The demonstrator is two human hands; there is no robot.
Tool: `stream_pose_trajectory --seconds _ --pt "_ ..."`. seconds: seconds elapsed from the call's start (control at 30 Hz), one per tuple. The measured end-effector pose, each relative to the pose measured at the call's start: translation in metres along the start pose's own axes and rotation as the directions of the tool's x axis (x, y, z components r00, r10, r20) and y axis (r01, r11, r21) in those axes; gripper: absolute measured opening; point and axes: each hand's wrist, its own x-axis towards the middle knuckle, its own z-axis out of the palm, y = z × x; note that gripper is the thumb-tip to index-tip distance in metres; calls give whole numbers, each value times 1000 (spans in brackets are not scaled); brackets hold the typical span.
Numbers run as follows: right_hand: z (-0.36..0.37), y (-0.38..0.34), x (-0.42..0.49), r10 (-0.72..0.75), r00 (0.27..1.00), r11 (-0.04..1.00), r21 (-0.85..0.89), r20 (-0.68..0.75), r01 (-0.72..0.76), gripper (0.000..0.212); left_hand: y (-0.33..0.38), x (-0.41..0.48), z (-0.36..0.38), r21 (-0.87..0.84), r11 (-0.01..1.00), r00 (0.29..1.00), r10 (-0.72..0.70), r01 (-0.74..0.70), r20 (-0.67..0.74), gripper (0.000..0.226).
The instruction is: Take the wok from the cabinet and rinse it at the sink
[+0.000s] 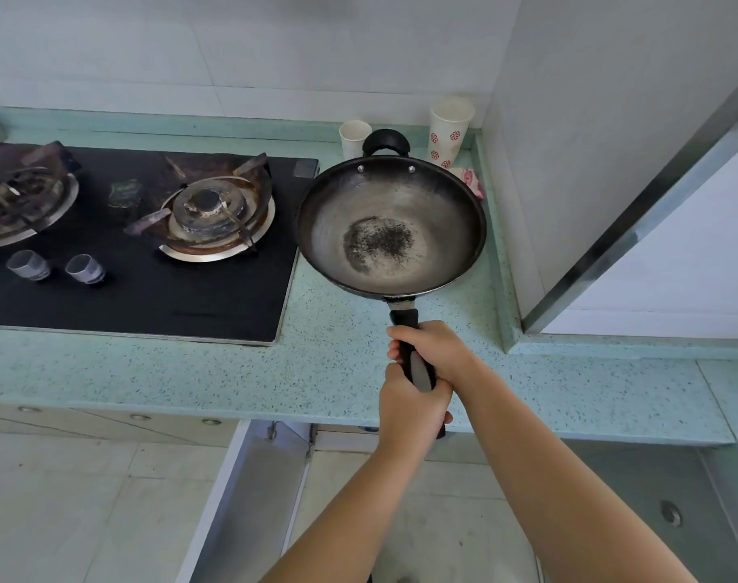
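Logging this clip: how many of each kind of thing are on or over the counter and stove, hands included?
Wok: 1
Hands gripping its handle: 2, left hand and right hand
Paper cups: 2
Burners: 2
Knobs: 2
Pink item, partly hidden behind the wok: 1
Total: 10

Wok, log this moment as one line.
wok over countertop beside gas stove | left hand grips handle end | right hand grips handle nearer bowl

The left grip and the right grip are bare hands. The left forearm and right forearm are bare and slim.
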Motion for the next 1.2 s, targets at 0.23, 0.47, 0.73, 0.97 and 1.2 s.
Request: stream_pose_trajectory --seconds 0.23,0.47,0.73,0.97,1.2 --pt "-24 6 -9 -74 997 994 -75 -8 73 13 -2 0 14 89 994 995 49 -57 92 28" --pt "-42 4 -23 -147 989 987 -68 -24 145 3 -2 2 21 204 956 953 153 -209 261 44" --pt "-42 11 -30 -169 983 984 40 -76 173 40 -13 0 16 204 958 958 149 -201 244 38" --pt "-43 17 -32 -201 971 979 6 -132 204 34 -10 -5 10 210 961 958 123 -180 258 40" --pt "-43 15 -38 -269 936 961 -131 -225 245 13 0 -8 -4 321 922 967 159 -217 198 30"
